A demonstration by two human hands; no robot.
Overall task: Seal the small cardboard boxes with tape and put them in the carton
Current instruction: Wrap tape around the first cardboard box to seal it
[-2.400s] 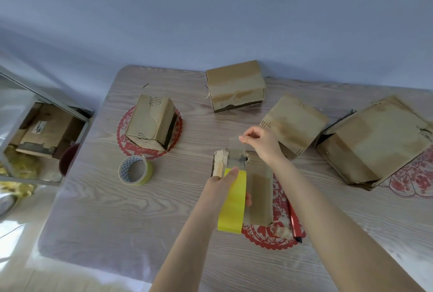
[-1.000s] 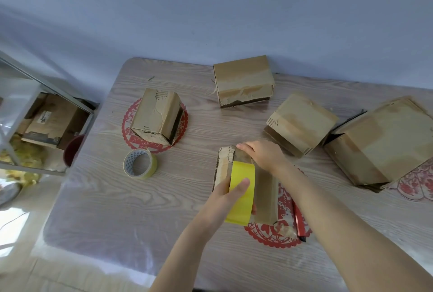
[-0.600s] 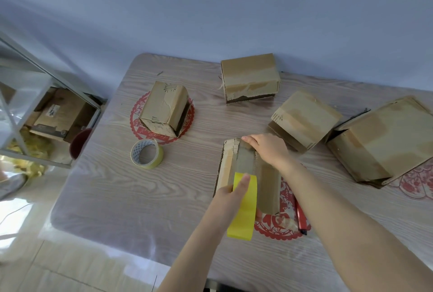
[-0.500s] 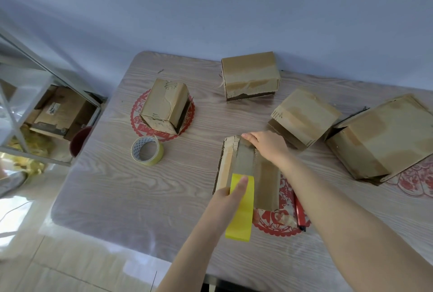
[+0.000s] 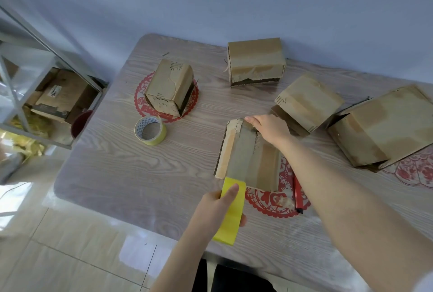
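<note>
1. At the near edge of the table (image 5: 140,174), the left hand (image 5: 218,209) grips a yellow tape roll (image 5: 230,219), with the fingers wrapped over its outer face and the thumb underneath.
2. From the roll a clear strip of tape (image 5: 243,151) runs away from the person along the top of a small box (image 5: 267,165), which lies flat in the middle of the table.
3. The right hand (image 5: 269,129) rests on the far end of that box. Its fingers are nearly straight and press the end of the strip down at the far edge, closing around nothing.
4. The box partly covers a red paper cutout (image 5: 269,207), and a red pen (image 5: 297,194) lies just beside its right edge.
5. Three more small boxes stand further back: one on a second red cutout to the left (image 5: 169,86), one by the wall (image 5: 255,61) and one to the right (image 5: 307,102).
6. The big carton (image 5: 384,125) lies on its side at the far right.
7. A second tape roll (image 5: 150,130) lies flat on the table, left of the taped box and well apart from it.
8. A metal shelf (image 5: 46,41) stands left of the table and holds another cardboard box (image 5: 61,95).
</note>
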